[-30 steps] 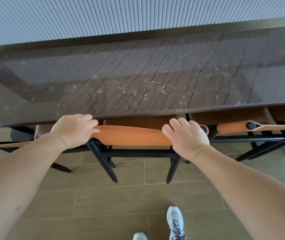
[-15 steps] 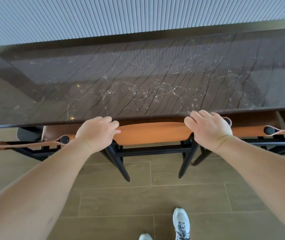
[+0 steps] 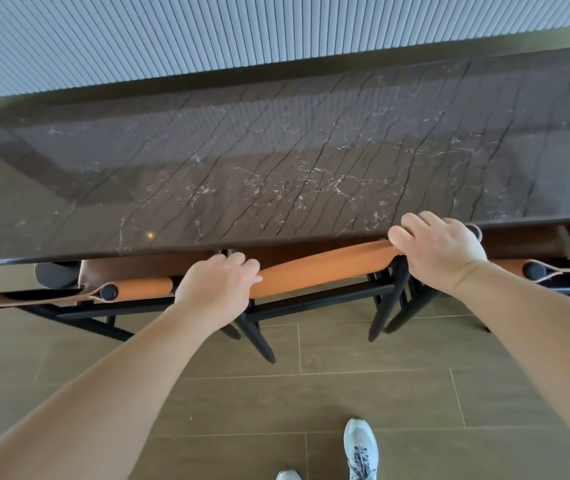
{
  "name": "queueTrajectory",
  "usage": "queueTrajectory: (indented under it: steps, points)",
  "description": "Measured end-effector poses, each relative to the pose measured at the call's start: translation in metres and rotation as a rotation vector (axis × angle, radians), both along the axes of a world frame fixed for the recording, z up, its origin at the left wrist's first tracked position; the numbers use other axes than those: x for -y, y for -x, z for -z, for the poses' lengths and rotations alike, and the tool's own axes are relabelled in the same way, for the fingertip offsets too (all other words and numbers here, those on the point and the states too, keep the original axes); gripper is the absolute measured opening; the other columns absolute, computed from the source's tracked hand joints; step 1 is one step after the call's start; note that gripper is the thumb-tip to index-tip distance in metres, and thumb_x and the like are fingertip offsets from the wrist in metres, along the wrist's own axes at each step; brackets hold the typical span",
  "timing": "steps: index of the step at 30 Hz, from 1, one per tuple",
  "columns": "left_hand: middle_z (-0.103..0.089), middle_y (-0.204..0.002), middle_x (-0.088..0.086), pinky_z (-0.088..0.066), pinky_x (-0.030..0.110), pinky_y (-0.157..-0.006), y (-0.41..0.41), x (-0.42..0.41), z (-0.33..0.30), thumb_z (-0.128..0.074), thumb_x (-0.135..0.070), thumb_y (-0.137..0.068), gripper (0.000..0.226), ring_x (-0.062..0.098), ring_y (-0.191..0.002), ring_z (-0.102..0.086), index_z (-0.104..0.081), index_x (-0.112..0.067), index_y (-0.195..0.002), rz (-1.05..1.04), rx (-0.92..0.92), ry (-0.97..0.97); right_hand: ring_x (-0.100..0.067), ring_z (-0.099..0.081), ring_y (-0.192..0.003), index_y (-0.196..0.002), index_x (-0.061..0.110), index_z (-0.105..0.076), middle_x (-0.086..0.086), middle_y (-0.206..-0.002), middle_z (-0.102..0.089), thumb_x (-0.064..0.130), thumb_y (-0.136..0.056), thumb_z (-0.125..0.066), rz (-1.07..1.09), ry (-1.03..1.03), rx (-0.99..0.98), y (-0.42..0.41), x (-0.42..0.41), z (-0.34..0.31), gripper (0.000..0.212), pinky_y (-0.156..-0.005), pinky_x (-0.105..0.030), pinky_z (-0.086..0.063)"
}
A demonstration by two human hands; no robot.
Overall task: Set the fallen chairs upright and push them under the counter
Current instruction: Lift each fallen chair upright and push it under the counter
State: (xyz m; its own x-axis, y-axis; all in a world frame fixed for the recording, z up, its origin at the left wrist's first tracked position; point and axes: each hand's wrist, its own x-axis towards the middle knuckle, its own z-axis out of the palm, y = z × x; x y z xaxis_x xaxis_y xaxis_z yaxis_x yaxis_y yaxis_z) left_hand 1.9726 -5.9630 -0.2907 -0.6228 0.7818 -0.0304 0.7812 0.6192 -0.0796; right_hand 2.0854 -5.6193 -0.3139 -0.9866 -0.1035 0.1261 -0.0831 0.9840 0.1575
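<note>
An upright chair with an orange leather backrest (image 3: pixel 325 268) and black legs stands against the dark marble counter (image 3: pixel 276 161), its seat hidden beneath the top. My left hand (image 3: pixel 217 289) grips the left end of that backrest. My right hand (image 3: pixel 439 251) grips the right end, close to the counter's front edge. The backrest slants, with its right end nearer the counter. A second chair (image 3: pixel 138 289) stands upright on the left and a third chair (image 3: pixel 539 270) on the right, both tucked under the counter.
A ribbed pale wall (image 3: pixel 207 36) runs behind the counter. Wood-look floor tiles (image 3: pixel 311 403) lie below me, with my grey sneaker (image 3: pixel 361 448) at the bottom. A dark round base (image 3: pixel 55 273) shows under the counter's left part.
Both hands have pushed the middle chair further in, so its backrest now meets the counter edge. The right end went further forward than the left, and the view shifted left.
</note>
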Motion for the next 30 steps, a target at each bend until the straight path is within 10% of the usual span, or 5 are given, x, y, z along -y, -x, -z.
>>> queueTrajectory:
  steps: [30]
  points:
    - [-0.04, -0.062, -0.001, -0.027, 0.025, -0.039, 0.032, 0.035, 0.018, -0.081, -0.019, -0.08, 0.027, 0.025, -0.049, -0.046, -0.058, -0.012, -0.067, 0.058, -0.048, -0.026, -0.029, -0.05, -0.072, -0.092, 0.012, -0.054, -0.008, -0.083, -0.051, -0.004, -0.063, -0.071, 0.006, 0.003, 0.06, -0.004, 0.051, 0.023, 0.038, -0.052, -0.037, -0.044]
